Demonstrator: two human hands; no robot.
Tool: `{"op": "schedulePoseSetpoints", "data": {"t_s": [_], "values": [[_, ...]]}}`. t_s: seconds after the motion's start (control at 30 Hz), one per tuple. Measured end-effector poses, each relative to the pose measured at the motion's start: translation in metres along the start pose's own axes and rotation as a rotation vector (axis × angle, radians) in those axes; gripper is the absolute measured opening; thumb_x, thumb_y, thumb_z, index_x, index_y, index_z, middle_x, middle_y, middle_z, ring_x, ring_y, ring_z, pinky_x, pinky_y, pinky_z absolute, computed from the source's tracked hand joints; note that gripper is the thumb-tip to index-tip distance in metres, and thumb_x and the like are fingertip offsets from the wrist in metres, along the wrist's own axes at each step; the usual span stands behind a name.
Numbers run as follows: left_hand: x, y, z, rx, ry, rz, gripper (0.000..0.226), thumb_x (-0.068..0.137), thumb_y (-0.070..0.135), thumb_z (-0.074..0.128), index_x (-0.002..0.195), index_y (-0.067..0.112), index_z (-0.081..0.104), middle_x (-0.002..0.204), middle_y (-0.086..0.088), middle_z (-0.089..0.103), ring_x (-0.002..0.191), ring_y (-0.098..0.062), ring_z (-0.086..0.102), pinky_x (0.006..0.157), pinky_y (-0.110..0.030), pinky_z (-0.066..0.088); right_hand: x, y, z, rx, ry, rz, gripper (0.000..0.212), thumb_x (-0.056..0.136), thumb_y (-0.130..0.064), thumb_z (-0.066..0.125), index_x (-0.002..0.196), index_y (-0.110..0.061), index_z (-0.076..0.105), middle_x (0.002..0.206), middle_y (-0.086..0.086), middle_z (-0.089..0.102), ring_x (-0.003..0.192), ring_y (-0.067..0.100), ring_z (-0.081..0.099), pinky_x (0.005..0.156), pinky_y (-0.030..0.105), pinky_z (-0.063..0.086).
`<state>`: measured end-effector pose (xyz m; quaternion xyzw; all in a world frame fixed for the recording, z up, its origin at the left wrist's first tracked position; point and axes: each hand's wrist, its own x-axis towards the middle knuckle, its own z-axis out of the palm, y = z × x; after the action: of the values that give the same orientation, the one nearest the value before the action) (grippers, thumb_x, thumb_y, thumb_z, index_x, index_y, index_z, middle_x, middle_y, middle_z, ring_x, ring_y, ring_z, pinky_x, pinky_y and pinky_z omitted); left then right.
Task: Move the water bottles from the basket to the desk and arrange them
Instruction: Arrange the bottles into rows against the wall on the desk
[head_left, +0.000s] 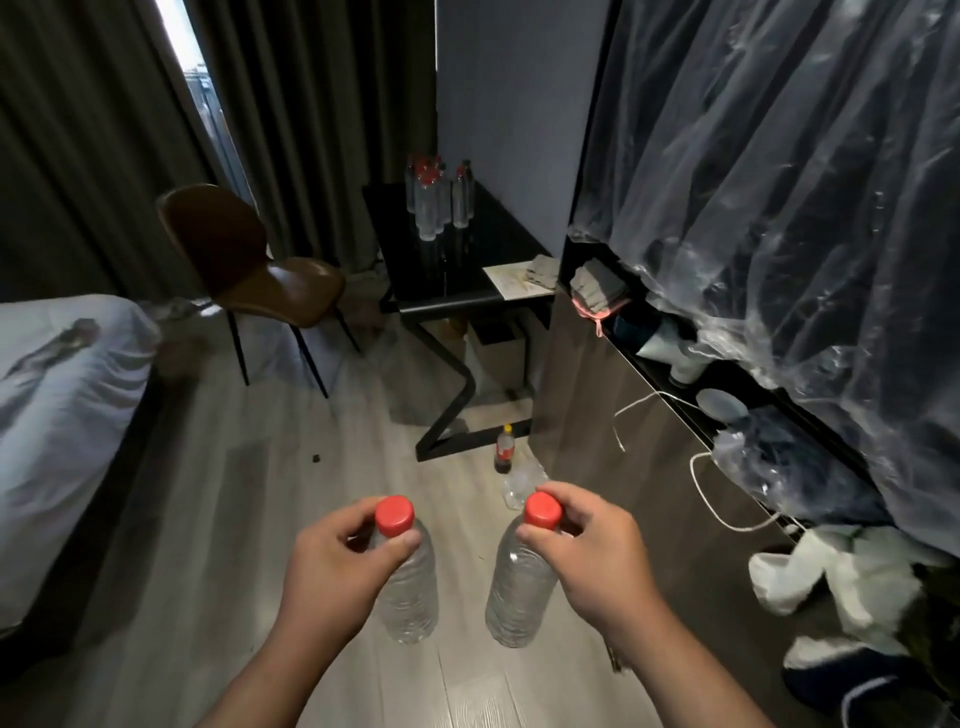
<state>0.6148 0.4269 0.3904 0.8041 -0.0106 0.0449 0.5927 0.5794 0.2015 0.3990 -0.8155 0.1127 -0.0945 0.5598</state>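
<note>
The left hand (332, 553) pinched the left bottle (408, 592) by the neck under its red cap; the right hand (589, 551) pinched the right bottle (519, 592) likewise. Both hung upright over the floor (249, 467), near each other. Ahead, a bottle cluster (434, 202) stood on the black desk (478, 260), near a chair (249, 260)

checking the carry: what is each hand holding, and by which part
The left hand pinches the left bottle at the neck, right by its red cap; the right hand pinches the right bottle the same way.
</note>
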Motion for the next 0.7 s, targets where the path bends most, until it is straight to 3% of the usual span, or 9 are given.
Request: {"op": "schedulePoseSetpoints", "data": {"t_s": [0.13,0.23,0.33,0.5,0.63,0.7], "values": [[0.057,0.006,0.007,-0.010,0.074,-0.016,0.031,0.068,0.008,0.083,0.088,0.030,0.075,0.085,0.015,0.074,0.083,-0.007,0.068,0.078,-0.024,0.050,0.067,-0.008,0.009,-0.016,-0.027,-0.027,0.037,0.069,-0.013,0.083,0.079,-0.044,0.066,0.084,-0.022,0.070,0.085,-0.005,0.064,0.075,0.012,0.047],[0.091,0.012,0.009,-0.008,0.087,0.005,0.030,0.069,0.004,0.082,0.086,0.028,0.075,0.084,0.015,0.074,0.080,-0.003,0.068,0.075,-0.018,0.049,0.106,-0.012,0.017,-0.030,-0.025,-0.027,0.032,0.068,-0.018,0.082,0.094,-0.034,0.071,0.090,-0.017,0.072,0.090,-0.002,0.065,0.081,0.020,0.051],[0.125,0.016,0.009,-0.012,0.098,0.016,0.033,0.069,0.002,0.081,0.082,0.031,0.073,0.082,0.018,0.073,0.077,0.002,0.067,0.072,-0.010,0.049,0.143,-0.018,0.025,-0.042,-0.023,-0.043,0.032,0.067,-0.018,0.081,0.095,-0.030,0.073,0.091,-0.014,0.073,0.091,0.003,0.066,0.084,0.026,0.053],[0.191,0.011,0.006,-0.027,0.071,0.010,0.029,0.069,0.004,0.082,0.083,0.029,0.075,0.083,0.012,0.075,0.080,-0.004,0.068,0.075,-0.020,0.048,0.204,-0.032,0.044,-0.043,-0.021,-0.055,0.038,0.068,-0.014,0.085,0.093,-0.037,0.068,0.088,-0.022,0.070,0.089,-0.009,0.063,0.079,0.010,0.046],[0.258,0.000,0.002,-0.044,0.068,0.022,0.027,0.069,0.001,0.081,0.082,0.025,0.075,0.081,0.011,0.074,0.076,-0.001,0.067,0.071,-0.009,0.048,0.259,-0.039,0.073,-0.044,-0.040,-0.046,0.040,0.070,-0.011,0.083,0.085,-0.043,0.064,0.084,-0.029,0.069,0.086,-0.011,0.063,0.075,0.005,0.045],[0.295,-0.007,-0.001,-0.044,0.069,0.028,0.028,0.069,0.000,0.079,0.081,0.025,0.075,0.079,0.014,0.074,0.073,0.004,0.065,0.068,-0.005,0.046,0.291,-0.043,0.091,-0.063,-0.036,-0.040,0.039,0.069,-0.013,0.084,0.092,-0.040,0.067,0.086,-0.024,0.070,0.088,-0.012,0.063,0.077,0.006,0.045]]}}
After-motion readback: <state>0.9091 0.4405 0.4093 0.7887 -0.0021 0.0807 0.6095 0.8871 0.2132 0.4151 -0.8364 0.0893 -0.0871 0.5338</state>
